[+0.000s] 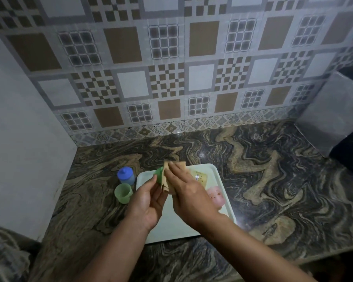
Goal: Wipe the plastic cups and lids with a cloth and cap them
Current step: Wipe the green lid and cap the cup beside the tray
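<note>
Swirled black-and-tan stone forms the counter [263, 180], backed by a far wall of checked brown and grey tiles [171, 68], with a plain white wall [18, 139] at left. Over the white rectangular plastic tray [218, 180], the left hand [146, 202] grips a green plastic lid [158, 176], while the right hand [190, 196], fingers straight, presses a tan cloth [167, 176] against it. A blue-capped cup [126, 176] and an open pale green cup [123, 193] stand left of the tray.

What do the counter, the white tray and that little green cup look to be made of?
Counter: likely polished stone, with swirling dark and tan veins and glossy reflections. White tray: probably smooth plastic, evenly coloured with a raised rim. Green cup: translucent plastic, with light showing through its wall.
</note>
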A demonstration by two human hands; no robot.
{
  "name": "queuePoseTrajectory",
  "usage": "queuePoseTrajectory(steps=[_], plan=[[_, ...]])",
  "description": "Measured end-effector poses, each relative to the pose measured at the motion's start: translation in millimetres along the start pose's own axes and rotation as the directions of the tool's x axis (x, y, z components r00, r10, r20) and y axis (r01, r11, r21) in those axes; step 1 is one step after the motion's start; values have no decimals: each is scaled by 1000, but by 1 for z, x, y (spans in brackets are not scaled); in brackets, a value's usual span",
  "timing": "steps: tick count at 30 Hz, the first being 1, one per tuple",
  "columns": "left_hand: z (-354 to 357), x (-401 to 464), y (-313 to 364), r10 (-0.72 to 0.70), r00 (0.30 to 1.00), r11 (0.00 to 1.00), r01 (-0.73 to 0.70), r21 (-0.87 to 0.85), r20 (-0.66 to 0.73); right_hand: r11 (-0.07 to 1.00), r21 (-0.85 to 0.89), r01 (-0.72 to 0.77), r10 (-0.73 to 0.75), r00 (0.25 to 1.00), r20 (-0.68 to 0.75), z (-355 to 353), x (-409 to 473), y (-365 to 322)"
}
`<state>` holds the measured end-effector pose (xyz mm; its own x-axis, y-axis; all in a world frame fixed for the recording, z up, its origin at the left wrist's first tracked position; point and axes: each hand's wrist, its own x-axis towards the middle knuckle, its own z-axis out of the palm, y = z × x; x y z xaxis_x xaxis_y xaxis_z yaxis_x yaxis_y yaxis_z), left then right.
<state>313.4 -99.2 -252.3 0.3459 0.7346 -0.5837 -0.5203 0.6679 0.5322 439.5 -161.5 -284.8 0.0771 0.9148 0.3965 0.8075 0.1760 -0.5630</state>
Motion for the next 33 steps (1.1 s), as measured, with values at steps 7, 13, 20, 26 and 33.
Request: queuePoseTrajectory(steps=[7,13,20,26,33], plan=[[-5,5,15,108,994,987,-109,118,12,988,-137,-66,101,958,268,-17,18,-23],[-7,2,7,191,982,981,-191,26,7,931,-223,-290,354,869,347,-4,15,9],[-5,6,7,302,953,952,-299,58,-37,978,108,-176,177,984,1,0,-11,-13],[-1,0,-2,296,955,955,-296,17,-9,932,183,-312,311,950,33,14,0,8],[-8,-1,6,87,994,988,-94,123,65,983,181,-22,35,997,-70,10,-19,1]])
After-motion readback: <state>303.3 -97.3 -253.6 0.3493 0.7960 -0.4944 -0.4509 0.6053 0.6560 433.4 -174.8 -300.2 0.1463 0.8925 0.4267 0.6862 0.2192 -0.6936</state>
